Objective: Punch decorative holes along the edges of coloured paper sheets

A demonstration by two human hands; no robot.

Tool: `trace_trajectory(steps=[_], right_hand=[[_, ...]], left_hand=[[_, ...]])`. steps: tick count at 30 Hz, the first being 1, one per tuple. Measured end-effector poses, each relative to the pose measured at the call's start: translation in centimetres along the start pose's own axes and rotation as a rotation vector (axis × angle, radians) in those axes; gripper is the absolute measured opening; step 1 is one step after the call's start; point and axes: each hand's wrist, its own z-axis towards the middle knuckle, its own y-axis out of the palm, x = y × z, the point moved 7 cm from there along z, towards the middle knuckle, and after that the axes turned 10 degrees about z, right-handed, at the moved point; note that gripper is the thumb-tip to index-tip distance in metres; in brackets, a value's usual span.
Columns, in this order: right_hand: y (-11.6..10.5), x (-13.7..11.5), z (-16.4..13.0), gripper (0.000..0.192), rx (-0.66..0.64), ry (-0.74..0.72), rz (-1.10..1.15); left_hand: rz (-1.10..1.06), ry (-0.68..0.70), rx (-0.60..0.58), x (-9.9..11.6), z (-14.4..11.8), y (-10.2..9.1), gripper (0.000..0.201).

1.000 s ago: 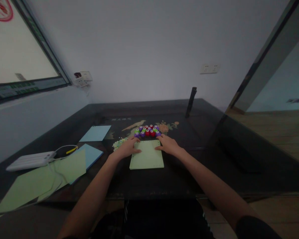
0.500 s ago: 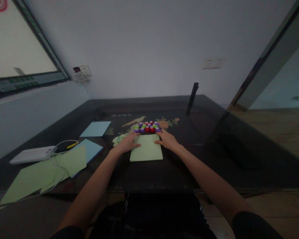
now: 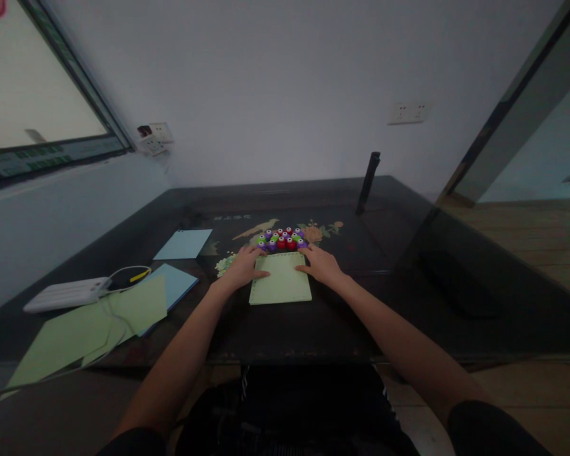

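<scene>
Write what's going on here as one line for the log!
left hand: on green paper's left edge | right hand: on its right edge | green paper: flat on dark table | colourful punches: clustered just behind paper

From where I sit, the change over the last second is mostly the head camera tipping up a little: my left hand (image 3: 244, 266), my right hand (image 3: 321, 265) and the green sheet (image 3: 280, 278) under their fingertips now sit higher in the view than they did, and more of the dark lap shows below the table edge (image 3: 294, 360). The sheet also looks slightly smaller, with its far edge now lying closer to the cluster of coloured punches (image 3: 282, 239) just beyond my fingertips. The hands themselves have barely shifted on the sheet's two far corners.
</scene>
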Motion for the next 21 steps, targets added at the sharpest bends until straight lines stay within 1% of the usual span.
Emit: trace_trajectory(steps=[2,5,11,17,21], right_hand=[[-0.1,0.2,0.0,0.046,0.016,0.019,0.030],[-0.1,0.3,-0.1,0.048,0.033,0.044,0.063],[0.0,0.3,-0.1,0.052,0.042,0.019,0.065],[0.1,0.4,0.0,0.047,0.025,0.037,0.074],[0.0,0.5,0.0,0.044,0.056,0.058,0.125]], left_hand=[[0.049,-0.027,0.022,0.0,0.0,-0.3,0.049],[0.073,-0.062,0.013,0.3,0.0,-0.6,0.048],[0.032,-0.023,-0.001,1.3,0.0,-1.1,0.039],[-0.022,0.003,-0.025,1.4,0.0,-0.9,0.033],[-0.039,-0.003,-0.024,1.3,0.1,-0.8,0.033]])
